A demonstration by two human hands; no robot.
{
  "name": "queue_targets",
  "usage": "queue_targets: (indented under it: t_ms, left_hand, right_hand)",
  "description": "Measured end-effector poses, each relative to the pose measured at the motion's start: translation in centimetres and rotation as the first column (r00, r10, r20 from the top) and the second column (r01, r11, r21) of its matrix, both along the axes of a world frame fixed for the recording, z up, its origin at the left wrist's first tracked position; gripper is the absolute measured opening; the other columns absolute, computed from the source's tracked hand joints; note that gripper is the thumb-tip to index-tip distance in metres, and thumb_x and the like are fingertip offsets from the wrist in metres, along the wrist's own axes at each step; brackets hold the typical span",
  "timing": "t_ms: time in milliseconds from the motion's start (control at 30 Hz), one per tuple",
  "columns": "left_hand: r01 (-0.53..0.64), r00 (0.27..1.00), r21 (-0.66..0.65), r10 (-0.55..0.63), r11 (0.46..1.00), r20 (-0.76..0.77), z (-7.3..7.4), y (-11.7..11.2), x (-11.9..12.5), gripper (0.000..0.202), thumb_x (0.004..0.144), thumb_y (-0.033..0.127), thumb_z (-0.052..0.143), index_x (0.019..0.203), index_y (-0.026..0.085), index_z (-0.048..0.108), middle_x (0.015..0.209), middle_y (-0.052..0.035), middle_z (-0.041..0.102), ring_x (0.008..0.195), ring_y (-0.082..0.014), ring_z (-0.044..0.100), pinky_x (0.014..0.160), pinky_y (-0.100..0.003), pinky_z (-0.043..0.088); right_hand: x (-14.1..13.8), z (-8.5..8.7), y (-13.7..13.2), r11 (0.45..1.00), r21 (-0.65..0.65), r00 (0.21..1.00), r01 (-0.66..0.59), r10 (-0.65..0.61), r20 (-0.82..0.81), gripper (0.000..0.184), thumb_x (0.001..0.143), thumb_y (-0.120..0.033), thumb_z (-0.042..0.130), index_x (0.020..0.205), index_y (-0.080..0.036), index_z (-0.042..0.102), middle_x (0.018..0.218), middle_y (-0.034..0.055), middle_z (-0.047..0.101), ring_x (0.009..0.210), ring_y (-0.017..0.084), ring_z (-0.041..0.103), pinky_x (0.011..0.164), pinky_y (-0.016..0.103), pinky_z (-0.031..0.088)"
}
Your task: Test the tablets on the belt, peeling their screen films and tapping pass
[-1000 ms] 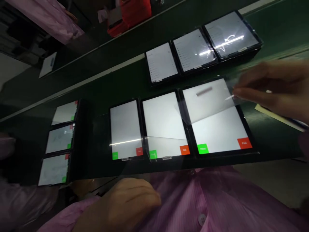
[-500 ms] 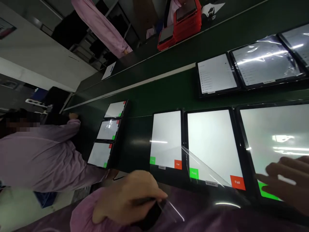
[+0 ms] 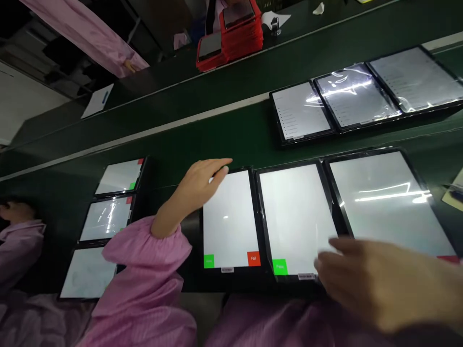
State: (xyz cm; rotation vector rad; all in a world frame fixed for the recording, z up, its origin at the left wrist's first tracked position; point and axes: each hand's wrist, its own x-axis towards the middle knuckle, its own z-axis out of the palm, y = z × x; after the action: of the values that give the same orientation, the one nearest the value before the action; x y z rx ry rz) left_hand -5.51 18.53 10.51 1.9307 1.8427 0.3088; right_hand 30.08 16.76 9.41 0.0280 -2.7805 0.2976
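Three lit tablets lie side by side on the dark green bench in front of me, each showing a white screen with green Pass and red Fail buttons. My left hand (image 3: 197,185) reaches out of a pink sleeve, its stretched fingers resting on the top left corner of the left tablet (image 3: 227,226). My right hand (image 3: 372,282) hovers, slightly blurred, over the lower right corner of the middle tablet (image 3: 292,217), fingers loosely extended to the left and covering its red button. The right tablet (image 3: 383,197) lies untouched beside it.
Three more tablets (image 3: 356,96) under glossy film sit in a row farther back. Another three tablets (image 3: 104,217) lie at the left by a co-worker's pink sleeve (image 3: 18,250). Red trays (image 3: 231,31) and a paper sheet (image 3: 97,100) are on the far bench.
My left hand has risen from my lap to the left tablet's top corner. My right hand has shifted from the right tablet to the middle tablet. The loose film is no longer visible.
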Motion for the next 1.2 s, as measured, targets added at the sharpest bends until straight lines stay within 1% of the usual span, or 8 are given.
queue_targets:
  t_ms: [100,267,467,567,733,967,1067,1200]
  left_hand:
    - [-0.142,0.986,-0.226,0.116,0.964,-0.121,-0.9,1.1,-0.2,0.058,0.107,0.049,0.028,0.135,0.018,0.068,0.131,-0.0122,0.074,0.12,-0.0316,0.069,0.103,-0.045,0.055]
    - [-0.108,0.983,-0.192,0.076,0.975,-0.167,-1.6,0.9,-0.4,0.053,0.105,0.046,0.029,0.126,0.02,0.069,0.124,-0.0108,0.074,0.116,-0.0308,0.069,0.099,-0.044,0.054]
    - [-0.021,0.991,-0.128,0.004,0.992,-0.132,-2.3,1.3,-0.5,0.046,0.105,0.039,0.034,0.117,0.022,0.074,0.119,-0.0075,0.077,0.115,-0.029,0.069,0.11,-0.047,0.05]
    - [0.022,0.998,-0.097,-0.028,0.995,-0.061,-2.5,1.7,0.6,0.044,0.104,0.036,0.041,0.13,0.019,0.072,0.132,-0.0087,0.075,0.122,-0.0283,0.069,0.107,-0.042,0.054]
    - [0.016,0.999,0.019,-0.016,1.0,0.033,-3.0,2.1,2.7,0.032,0.098,0.026,0.055,0.117,0.017,0.079,0.12,-0.0085,0.08,0.106,-0.0253,0.074,0.097,-0.036,0.058]
    - [-0.126,0.976,0.127,0.1,0.984,0.193,-3.2,1.4,2.6,0.007,0.09,0.019,0.072,0.09,0.017,0.078,0.11,-0.0079,0.081,0.11,-0.0266,0.074,0.102,-0.042,0.057]
    - [-0.11,0.984,0.199,0.077,0.974,0.163,-1.9,-2.3,2.3,0.01,0.093,0.026,0.07,0.093,0.019,0.076,0.113,-0.0066,0.081,0.111,-0.0263,0.075,0.093,-0.037,0.06]
    - [0.001,0.981,0.197,-0.038,0.98,0.188,0.5,-11.3,2.2,0.017,0.097,0.036,0.069,0.091,0.023,0.078,0.087,-0.0002,0.081,0.075,-0.0171,0.076,0.062,-0.023,0.056]
  right_hand:
    - [-1.8,-0.3,6.4,0.975,-0.22,0.996,-0.022,0.003,-0.088,0.031,0.106,-0.006,0.049,0.086,-0.014,0.071,0.081,0.0013,0.068,0.07,0.013,0.06,0.06,0.029,0.048]
    - [-2.5,-0.2,14.8,0.837,-0.509,0.914,0.202,-0.347,-0.208,0.001,0.094,-0.014,0.077,0.094,-0.014,0.077,0.077,-0.0021,0.073,0.053,0.005,0.06,0.047,0.015,0.044]
    - [-2.4,2.8,14.2,0.438,-0.697,0.542,0.567,-0.836,-0.084,0.012,0.08,-0.011,0.089,0.082,-0.015,0.077,0.071,-0.0031,0.069,0.059,0.005,0.06,0.054,0.017,0.046]
    - [-2.5,3.7,12.9,0.366,-0.709,0.47,0.603,-0.881,-0.055,0.014,0.081,-0.009,0.089,0.082,-0.017,0.078,0.071,-0.0028,0.068,0.059,0.004,0.058,0.057,0.02,0.048]
    - [-1.6,3.6,11.5,0.383,-0.657,0.486,0.649,-0.874,-0.03,0.016,0.085,-0.032,0.093,0.088,-0.024,0.079,0.074,-0.0011,0.066,0.065,0.007,0.06,0.064,0.026,0.053]
    - [0.0,2.5,10.6,0.602,-0.512,0.589,0.613,-0.78,-0.212,0.053,0.079,-0.073,0.085,0.089,-0.021,0.08,0.08,0.004,0.071,0.067,0.012,0.063,0.06,0.034,0.05]
    - [0.0,2.7,9.5,0.598,-0.524,0.603,0.607,-0.776,-0.186,0.052,0.08,-0.073,0.084,0.091,-0.023,0.08,0.082,0.0027,0.071,0.073,0.014,0.066,0.068,0.037,0.056]
    - [0.2,3.2,7.2,0.539,-0.639,0.63,0.549,-0.769,-0.108,0.056,0.081,-0.076,0.082,0.09,-0.021,0.074,0.083,0.0023,0.071,0.073,0.014,0.069,0.065,0.035,0.056]
